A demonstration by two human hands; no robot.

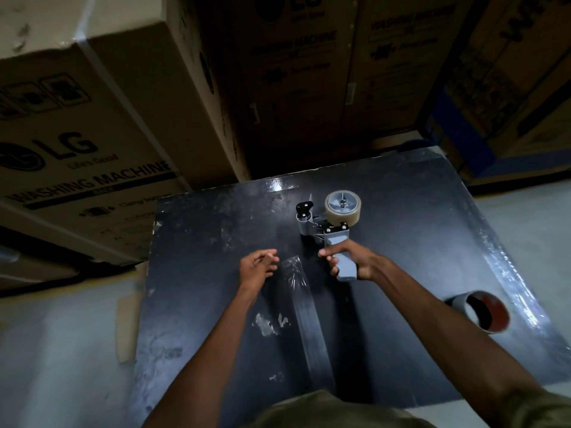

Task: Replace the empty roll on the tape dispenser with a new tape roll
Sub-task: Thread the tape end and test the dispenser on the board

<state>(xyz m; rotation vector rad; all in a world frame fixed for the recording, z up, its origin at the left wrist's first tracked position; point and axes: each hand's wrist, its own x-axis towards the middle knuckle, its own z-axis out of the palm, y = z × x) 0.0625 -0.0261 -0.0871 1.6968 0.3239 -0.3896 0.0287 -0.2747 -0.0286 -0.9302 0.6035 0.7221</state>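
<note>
A grey tape dispenser (332, 236) lies on a black board (216, 304), with a full clear tape roll (342, 207) sitting on its hub. My right hand (349, 261) grips the dispenser's grey handle. My left hand (258, 267) hovers just left of it, fingers loosely curled and holding nothing. A strip of clear tape (306, 319) lies stuck along the board, running from near my left hand toward me. An empty roll core (485, 312), white outside and red-brown inside, lies on its side at the board's right.
Large cardboard washing machine boxes (92, 134) stand at the left and behind the board (309, 72). More stacked boxes (509, 88) stand at the right. Pale floor (61, 350) surrounds the board.
</note>
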